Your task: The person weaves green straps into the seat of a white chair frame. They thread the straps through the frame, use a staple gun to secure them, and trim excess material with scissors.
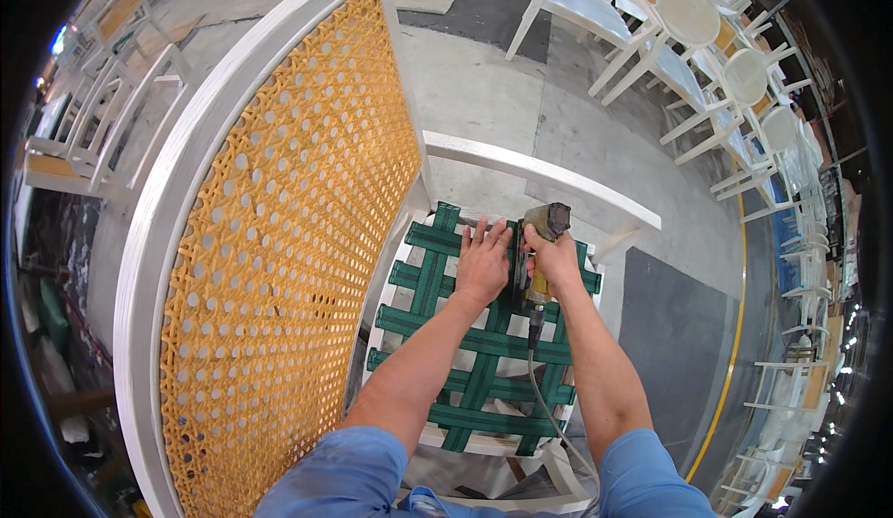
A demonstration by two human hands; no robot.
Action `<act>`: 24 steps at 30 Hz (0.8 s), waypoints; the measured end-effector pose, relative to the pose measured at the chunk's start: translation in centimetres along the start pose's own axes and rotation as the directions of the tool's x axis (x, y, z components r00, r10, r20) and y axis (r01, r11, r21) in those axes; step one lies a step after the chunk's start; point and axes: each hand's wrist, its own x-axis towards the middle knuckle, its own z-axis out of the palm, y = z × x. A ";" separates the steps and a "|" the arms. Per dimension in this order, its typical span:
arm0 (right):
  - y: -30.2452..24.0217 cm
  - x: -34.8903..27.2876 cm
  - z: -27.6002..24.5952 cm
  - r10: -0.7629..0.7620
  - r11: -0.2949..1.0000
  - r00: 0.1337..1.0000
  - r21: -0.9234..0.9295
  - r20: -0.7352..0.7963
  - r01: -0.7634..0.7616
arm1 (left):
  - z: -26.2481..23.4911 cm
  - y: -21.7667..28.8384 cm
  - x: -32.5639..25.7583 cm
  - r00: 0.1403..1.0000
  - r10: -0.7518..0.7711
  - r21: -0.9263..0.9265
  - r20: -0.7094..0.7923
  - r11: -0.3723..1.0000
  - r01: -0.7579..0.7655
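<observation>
At the far edge of the seat (495, 391), the right hand (556, 256) hides the grip of the yellow-and-black tool (538, 285); its working end cannot be made out. The left forearm (419, 362) covers some green webbing (484, 339). The picture's lower edge cuts off the caned backrest (288, 230) and both sleeves (339, 471). Dark clutter (70, 304) at far left is indistinct; the farthest chairs (807, 281) are too small to detail.

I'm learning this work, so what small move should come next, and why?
Perhaps press the green straps flat with the left hand before using the tool: that hand lies on them, and the right hand grips the tool close beside it.
</observation>
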 end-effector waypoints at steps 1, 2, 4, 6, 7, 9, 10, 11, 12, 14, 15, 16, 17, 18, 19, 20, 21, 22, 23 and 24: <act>0.0 0.1 -0.1 -0.009 1.000 1.000 0.005 0.006 0.009 | 0.0 0.0 0.1 1.000 -0.003 0.004 0.007 1.000 0.003; 0.1 0.1 -0.2 -0.018 1.000 1.000 0.010 0.012 0.018 | 0.0 0.0 0.1 1.000 0.006 -0.012 -0.005 1.000 -0.006; 0.2 -0.1 0.3 -0.019 1.000 0.999 0.012 0.028 0.019 | 0.2 -0.3 -0.2 1.000 0.015 -0.036 -0.023 0.999 -0.016; 0.2 0.0 0.6 -0.015 1.000 0.999 0.004 0.031 0.015 | 0.3 -0.3 -0.1 0.999 0.012 -0.041 -0.032 0.999 -0.014; 0.2 0.0 0.6 -0.015 1.000 0.999 0.000 0.036 0.015 | 0.3 -0.2 -0.1 0.999 0.013 -0.046 -0.036 0.999 -0.015; 0.1 0.2 0.6 -0.018 1.000 0.999 -0.010 0.048 0.019 | 0.1 -0.3 -0.1 1.000 0.007 -0.040 -0.027 0.999 -0.008; 0.1 0.1 0.6 -0.016 1.000 0.999 -0.016 0.045 0.017 | 0.0 -0.4 0.0 1.000 0.003 -0.037 -0.024 0.999 -0.004; 0.1 -0.1 0.5 -0.013 1.000 0.999 -0.022 0.042 0.014 | -0.1 -0.3 0.0 1.000 0.005 -0.037 -0.031 0.999 -0.006; 0.2 -0.3 0.6 -0.005 1.000 0.999 -0.028 0.039 0.007 | 0.0 -0.2 -0.2 0.999 0.005 -0.039 -0.032 0.999 -0.006; 0.2 -0.2 0.6 -0.022 0.999 0.998 -0.027 0.063 0.024 | 0.1 -0.1 -0.2 0.999 0.007 -0.042 -0.042 0.999 -0.009; 0.2 -0.2 0.7 -0.030 0.999 0.997 -0.025 0.073 0.032 | 0.0 -0.1 0.0 0.999 0.012 -0.045 -0.049 0.999 -0.014; 0.1 -0.2 0.7 -0.017 0.999 0.998 -0.043 0.062 0.020 | 0.0 -0.1 0.0 0.998 0.018 -0.048 -0.056 0.999 -0.020; 0.1 -0.2 0.9 -0.005 0.998 0.999 -0.061 0.051 0.008 | -0.1 -0.1 -0.1 0.999 0.009 -0.052 -0.046 0.999 -0.011; -0.1 -0.1 0.9 0.001 0.997 0.999 -0.080 0.039 0.002 | -0.2 -0.1 0.0 0.999 0.001 -0.056 -0.042 0.998 -0.004; -0.1 -0.2 0.8 0.011 0.998 0.999 -0.067 0.044 -0.008 | -0.3 -0.2 0.1 0.999 -0.006 -0.059 -0.038 0.998 0.004; 0.0 -0.5 0.7 0.021 0.998 0.999 -0.053 0.050 -0.019 | -0.4 -0.2 0.0 0.999 0.000 -0.060 -0.050 0.998 -0.003; 0.2 -0.6 0.7 0.035 0.999 0.998 -0.041 0.057 -0.032 | -0.3 -0.2 -0.3 0.998 0.003 -0.061 -0.060 0.998 -0.007; 0.3 -0.5 0.6 0.034 0.999 0.998 -0.044 0.053 -0.031 | -0.3 -0.2 -0.5 0.998 0.007 -0.062 -0.069 0.998 -0.011; 0.3 -0.4 0.5 0.033 0.998 0.998 -0.046 0.050 -0.031 | -0.2 -0.3 -0.3 0.998 0.002 -0.059 -0.066 0.998 -0.006; 0.5 -0.3 0.1 0.035 0.998 0.999 -0.047 0.037 -0.033 | -0.1 -0.1 0.1 0.998 0.003 -0.061 -0.059 0.998 -0.006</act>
